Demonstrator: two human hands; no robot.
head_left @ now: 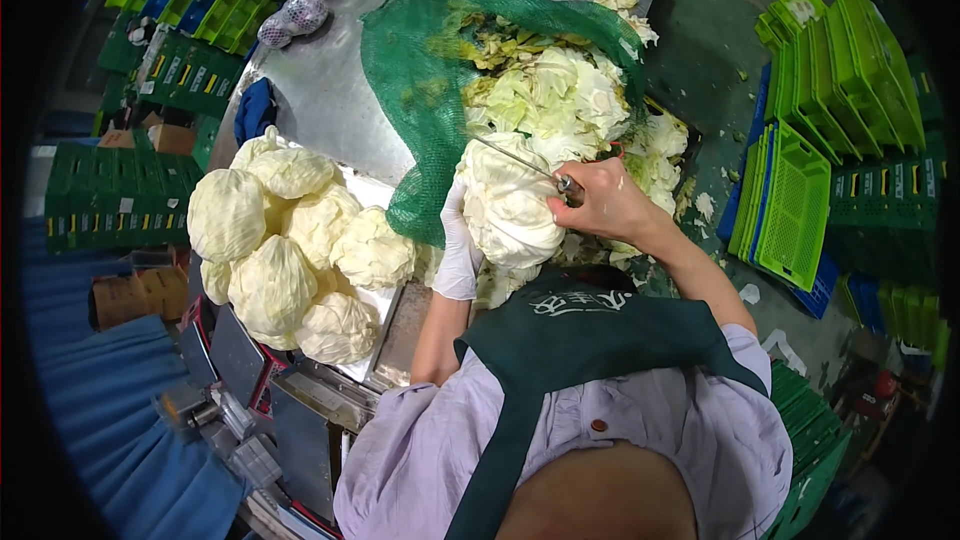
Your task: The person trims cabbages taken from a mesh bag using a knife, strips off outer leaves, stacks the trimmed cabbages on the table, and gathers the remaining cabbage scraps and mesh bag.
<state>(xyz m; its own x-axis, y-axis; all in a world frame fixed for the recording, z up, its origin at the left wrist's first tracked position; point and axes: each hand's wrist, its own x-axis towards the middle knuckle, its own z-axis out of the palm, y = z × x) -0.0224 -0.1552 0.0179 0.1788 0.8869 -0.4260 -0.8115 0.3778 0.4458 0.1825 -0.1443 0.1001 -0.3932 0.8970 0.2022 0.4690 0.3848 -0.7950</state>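
Head view puts me above someone working a knife (520, 159) over a cabbage (515, 215) held before the chest, between both hands. From here the step looks like trimming: the blade lies across the top of the head, and loose leaves (560, 95) heap on the green net (400, 50) just beyond. The bare right hand (602, 202) is clamped on the handle; the gloved left hand (459, 245) cups the cabbage's left side. I'd say the next move calls for a steady left hand, its fingers well clear of the edge.

Those left fingers vanish behind the cabbage, so I cannot tell how tightly they close. Its underside is hidden too, as is whatever bears it. Whether the edge has bitten in is hard to make out.
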